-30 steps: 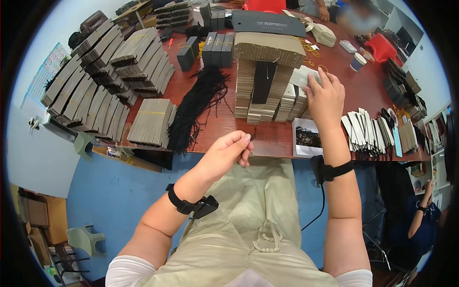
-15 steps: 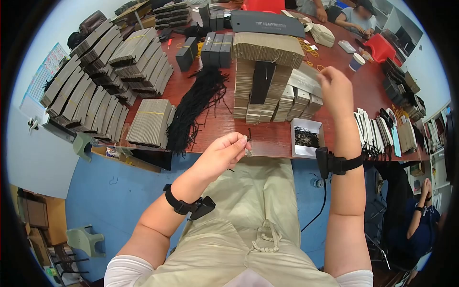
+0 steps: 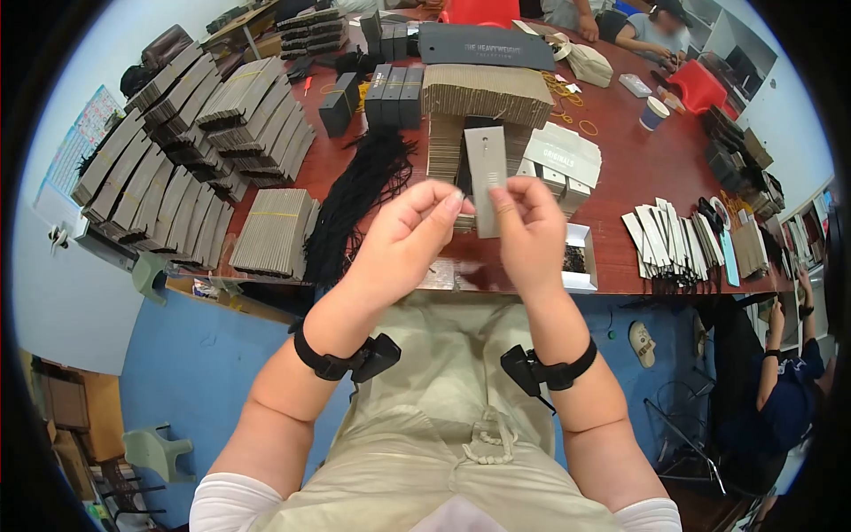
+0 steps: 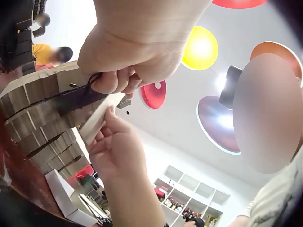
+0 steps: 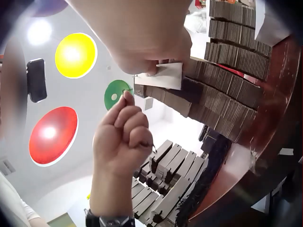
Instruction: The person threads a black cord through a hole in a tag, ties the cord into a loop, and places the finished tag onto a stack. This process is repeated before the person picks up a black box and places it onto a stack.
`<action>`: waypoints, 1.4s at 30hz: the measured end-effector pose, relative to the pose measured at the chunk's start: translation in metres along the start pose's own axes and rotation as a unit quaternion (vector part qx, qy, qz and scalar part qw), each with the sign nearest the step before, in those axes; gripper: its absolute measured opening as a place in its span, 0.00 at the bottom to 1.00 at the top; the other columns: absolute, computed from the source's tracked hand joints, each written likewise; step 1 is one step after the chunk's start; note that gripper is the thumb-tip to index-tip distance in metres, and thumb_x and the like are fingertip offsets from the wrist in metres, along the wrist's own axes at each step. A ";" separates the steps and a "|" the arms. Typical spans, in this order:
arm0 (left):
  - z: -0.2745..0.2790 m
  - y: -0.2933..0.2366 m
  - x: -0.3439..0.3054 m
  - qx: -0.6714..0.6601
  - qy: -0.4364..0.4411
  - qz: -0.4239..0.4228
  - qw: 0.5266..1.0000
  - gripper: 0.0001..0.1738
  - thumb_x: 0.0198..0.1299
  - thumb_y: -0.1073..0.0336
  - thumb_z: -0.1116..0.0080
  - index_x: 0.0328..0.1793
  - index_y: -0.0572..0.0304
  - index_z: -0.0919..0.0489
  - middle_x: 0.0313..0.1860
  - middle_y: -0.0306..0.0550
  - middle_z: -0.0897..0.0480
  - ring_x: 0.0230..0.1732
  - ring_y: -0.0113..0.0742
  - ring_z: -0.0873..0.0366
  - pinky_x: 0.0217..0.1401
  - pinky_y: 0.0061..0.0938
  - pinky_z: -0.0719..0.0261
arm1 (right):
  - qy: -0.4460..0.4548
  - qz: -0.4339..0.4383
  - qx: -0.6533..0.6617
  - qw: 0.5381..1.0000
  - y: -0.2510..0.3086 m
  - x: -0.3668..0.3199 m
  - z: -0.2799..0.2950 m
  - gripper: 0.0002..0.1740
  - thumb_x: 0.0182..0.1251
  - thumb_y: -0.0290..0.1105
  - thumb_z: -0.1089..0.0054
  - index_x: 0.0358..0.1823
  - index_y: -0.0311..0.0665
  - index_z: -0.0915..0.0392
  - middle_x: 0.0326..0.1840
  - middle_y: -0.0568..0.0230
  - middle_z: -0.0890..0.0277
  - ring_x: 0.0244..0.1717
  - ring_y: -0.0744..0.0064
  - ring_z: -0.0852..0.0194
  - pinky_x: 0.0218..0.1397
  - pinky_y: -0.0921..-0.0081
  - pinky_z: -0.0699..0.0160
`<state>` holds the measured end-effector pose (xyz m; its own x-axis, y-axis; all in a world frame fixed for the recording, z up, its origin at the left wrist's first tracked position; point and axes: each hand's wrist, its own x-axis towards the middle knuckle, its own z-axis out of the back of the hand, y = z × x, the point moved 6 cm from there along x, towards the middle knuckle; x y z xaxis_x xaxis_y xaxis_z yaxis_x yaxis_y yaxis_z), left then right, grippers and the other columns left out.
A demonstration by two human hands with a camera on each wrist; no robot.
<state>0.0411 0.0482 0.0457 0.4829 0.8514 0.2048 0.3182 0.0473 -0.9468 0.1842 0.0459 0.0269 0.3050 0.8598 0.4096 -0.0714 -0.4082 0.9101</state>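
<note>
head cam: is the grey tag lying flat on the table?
No, the right hand pinches the grey tag upright above the table edge, while the left hand pinches a black string beside it.

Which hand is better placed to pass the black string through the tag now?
Left. The left hand pinches the black string close beside the tag, while the right hand is occupied holding that tag upright.

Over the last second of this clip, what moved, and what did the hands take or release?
The right hand left the card stacks on the table, carrying off one grey tag, and drew it back toward the body; it now pinches the tag upright. The left hand rose to meet it, its pinch on the black cord unchanged. The stacks and the cord bundle stayed put.
</note>
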 end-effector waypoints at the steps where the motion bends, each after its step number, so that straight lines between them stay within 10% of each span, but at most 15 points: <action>1: -0.004 -0.006 0.006 -0.004 0.004 -0.007 1.000 0.10 0.69 0.62 0.53 0.42 0.61 0.26 0.22 0.24 0.37 0.22 0.12 0.47 0.23 0.11 0.49 | 0.015 0.005 0.003 1.000 0.000 0.000 -0.005 0.06 0.65 0.27 0.44 0.35 0.30 0.27 0.29 0.66 0.24 0.30 0.84 0.28 0.32 0.85 0.30; 12: 0.016 0.013 0.028 -0.024 -0.084 0.097 0.991 0.10 0.69 0.61 0.55 0.39 0.59 0.28 0.16 0.24 0.43 0.16 0.13 0.52 0.18 0.14 0.54 | -0.004 0.030 -0.101 0.994 0.002 0.008 -0.005 0.09 0.62 0.30 0.41 0.33 0.30 0.28 0.26 0.61 0.25 0.27 0.76 0.28 0.31 0.78 0.30; 20: -0.004 -0.011 0.027 0.015 -0.002 0.006 1.000 0.11 0.69 0.60 0.54 0.40 0.59 0.28 0.16 0.24 0.42 0.17 0.14 0.52 0.18 0.14 0.54 | 0.014 0.018 -0.125 0.992 0.002 0.016 -0.007 0.08 0.60 0.28 0.41 0.33 0.30 0.28 0.28 0.56 0.25 0.29 0.66 0.25 0.34 0.74 0.28; 27: 0.020 0.015 0.030 -0.027 -0.050 0.099 0.993 0.12 0.68 0.58 0.52 0.37 0.58 0.27 0.17 0.24 0.41 0.17 0.14 0.51 0.18 0.14 0.54 | -0.103 0.247 -0.242 0.933 0.037 0.019 -0.012 0.17 0.52 0.29 0.33 0.40 0.30 0.27 0.34 0.58 0.28 0.30 0.68 0.30 0.32 0.75 0.30; 31: 0.023 0.022 0.026 0.001 -0.052 0.067 0.996 0.12 0.67 0.57 0.51 0.36 0.56 0.26 0.17 0.25 0.39 0.18 0.14 0.49 0.20 0.13 0.52 | -0.045 0.077 -0.086 0.992 0.019 0.034 -0.016 0.18 0.50 0.28 0.32 0.42 0.31 0.26 0.33 0.65 0.31 0.28 0.77 0.38 0.30 0.79 0.34; 42: 0.026 0.039 0.016 0.012 -0.053 0.084 0.995 0.14 0.67 0.55 0.51 0.35 0.57 0.26 0.18 0.26 0.36 0.19 0.14 0.45 0.20 0.13 0.48 | -0.112 0.169 -0.169 0.965 0.031 0.022 -0.022 0.17 0.50 0.25 0.35 0.44 0.33 0.26 0.35 0.62 0.32 0.32 0.71 0.37 0.35 0.76 0.34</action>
<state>0.0401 0.0774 0.0061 0.4381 0.8988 0.0163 0.2196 -0.0894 -0.9715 0.1674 0.0593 0.0656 0.4058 0.5913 0.6969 -0.4961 -0.4979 0.7113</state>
